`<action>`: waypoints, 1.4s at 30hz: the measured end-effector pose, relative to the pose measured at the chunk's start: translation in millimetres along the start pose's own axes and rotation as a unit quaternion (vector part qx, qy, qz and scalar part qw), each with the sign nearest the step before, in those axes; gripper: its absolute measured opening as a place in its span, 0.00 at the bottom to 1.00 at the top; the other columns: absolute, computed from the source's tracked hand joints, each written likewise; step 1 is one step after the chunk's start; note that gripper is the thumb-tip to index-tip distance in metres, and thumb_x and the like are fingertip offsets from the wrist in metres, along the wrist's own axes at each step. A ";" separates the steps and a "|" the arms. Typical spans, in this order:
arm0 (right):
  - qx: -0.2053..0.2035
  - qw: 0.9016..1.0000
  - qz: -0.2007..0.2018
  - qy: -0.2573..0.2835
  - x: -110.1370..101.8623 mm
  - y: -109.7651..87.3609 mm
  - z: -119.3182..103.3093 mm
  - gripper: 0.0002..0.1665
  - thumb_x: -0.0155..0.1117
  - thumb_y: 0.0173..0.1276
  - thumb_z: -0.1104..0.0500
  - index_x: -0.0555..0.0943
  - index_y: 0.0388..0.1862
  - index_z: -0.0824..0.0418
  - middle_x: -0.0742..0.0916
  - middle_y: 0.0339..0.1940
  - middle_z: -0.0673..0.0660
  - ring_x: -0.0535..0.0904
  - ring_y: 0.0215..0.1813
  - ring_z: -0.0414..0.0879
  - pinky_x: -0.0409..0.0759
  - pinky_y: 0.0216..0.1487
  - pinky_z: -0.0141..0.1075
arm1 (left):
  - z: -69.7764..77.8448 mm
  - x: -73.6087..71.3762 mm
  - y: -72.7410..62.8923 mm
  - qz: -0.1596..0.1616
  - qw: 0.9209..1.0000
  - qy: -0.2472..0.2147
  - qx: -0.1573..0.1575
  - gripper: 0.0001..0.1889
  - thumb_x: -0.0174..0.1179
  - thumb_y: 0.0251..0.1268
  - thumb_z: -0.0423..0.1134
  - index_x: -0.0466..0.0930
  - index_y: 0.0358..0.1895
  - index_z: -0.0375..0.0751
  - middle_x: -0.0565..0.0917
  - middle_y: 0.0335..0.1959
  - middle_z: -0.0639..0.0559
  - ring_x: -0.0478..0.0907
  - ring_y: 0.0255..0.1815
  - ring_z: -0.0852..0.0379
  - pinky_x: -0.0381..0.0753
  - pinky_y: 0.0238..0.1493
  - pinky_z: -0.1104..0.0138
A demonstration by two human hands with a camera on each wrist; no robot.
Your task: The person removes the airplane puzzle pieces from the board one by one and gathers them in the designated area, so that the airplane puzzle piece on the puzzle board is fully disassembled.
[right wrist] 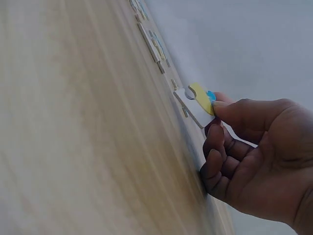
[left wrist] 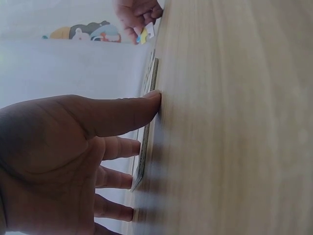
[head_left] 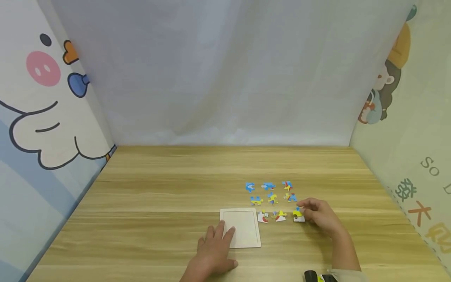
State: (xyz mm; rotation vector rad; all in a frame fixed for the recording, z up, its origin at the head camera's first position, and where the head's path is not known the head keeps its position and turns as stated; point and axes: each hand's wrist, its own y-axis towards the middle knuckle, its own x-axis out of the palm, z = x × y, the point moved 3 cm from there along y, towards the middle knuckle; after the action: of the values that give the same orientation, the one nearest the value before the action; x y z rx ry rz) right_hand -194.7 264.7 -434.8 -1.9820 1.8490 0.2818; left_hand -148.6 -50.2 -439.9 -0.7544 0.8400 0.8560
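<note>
With thumb and forefinger my right hand (head_left: 318, 215) pinches a white, yellow and blue puzzle piece (right wrist: 199, 105), tilted up from the table in the right wrist view. My left hand (head_left: 215, 250) rests with spread, fairly straight fingers on the left side of a square wooden puzzle tray (head_left: 246, 229); its thumb touches the table in front. Several other puzzle pieces lie in loose rows behind and right of the tray, among them a blue one (head_left: 250, 187), a yellow-and-blue one (head_left: 272, 198) and a white-and-red one (head_left: 262, 217).
The wood-grain table (head_left: 158, 188) ends at a pale curtain (head_left: 225, 78) at the back. Printed cartoon panels (head_left: 46, 102) stand along the left and right sides. A black object (head_left: 311, 275) shows at the right wrist by the front edge.
</note>
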 end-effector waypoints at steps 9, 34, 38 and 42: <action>0.051 0.998 0.033 -0.021 1.0 9.3 3.2 0.14 0.56 0.64 0.69 0.76 0.47 0.76 0.79 0.26 0.56 0.72 0.29 0.46 0.73 0.26 0.35 | -3.4 -1.0 -0.4 0.003 1.000 -0.008 -0.007 0.42 0.71 0.44 0.49 0.65 0.66 0.40 0.55 0.69 0.34 0.50 0.65 0.28 0.54 0.54 0.33; 0.083 0.993 0.068 -0.048 1.5 18.4 11.1 0.12 0.56 0.63 0.68 0.80 0.43 0.74 0.76 0.19 0.53 0.69 0.22 0.43 0.69 0.20 0.32 | -2.0 -2.0 1.2 0.008 0.999 -0.034 0.008 0.39 0.70 0.46 0.46 0.66 0.64 0.38 0.56 0.68 0.33 0.50 0.65 0.26 0.55 0.53 0.32; 0.082 0.993 0.067 -0.047 2.0 18.0 11.8 0.12 0.57 0.64 0.68 0.80 0.43 0.74 0.77 0.20 0.53 0.69 0.23 0.44 0.70 0.21 0.32 | -2.3 -2.0 2.6 0.010 1.000 -0.028 0.009 0.39 0.70 0.46 0.47 0.66 0.64 0.38 0.57 0.67 0.33 0.51 0.64 0.27 0.56 0.53 0.33; 0.075 0.994 0.069 -0.044 2.6 16.8 10.3 0.12 0.56 0.64 0.68 0.79 0.44 0.74 0.77 0.21 0.54 0.70 0.25 0.44 0.71 0.23 0.33 | -3.2 -2.5 3.3 0.011 0.999 -0.035 0.008 0.38 0.69 0.47 0.47 0.67 0.63 0.38 0.57 0.67 0.33 0.50 0.65 0.27 0.55 0.53 0.33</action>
State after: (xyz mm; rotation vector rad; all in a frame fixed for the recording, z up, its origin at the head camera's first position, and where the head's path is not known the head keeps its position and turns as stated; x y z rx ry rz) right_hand -209.6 266.3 -447.8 -1.7197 1.8960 0.2575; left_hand -153.5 -52.1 -440.0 -0.6982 0.7938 0.8900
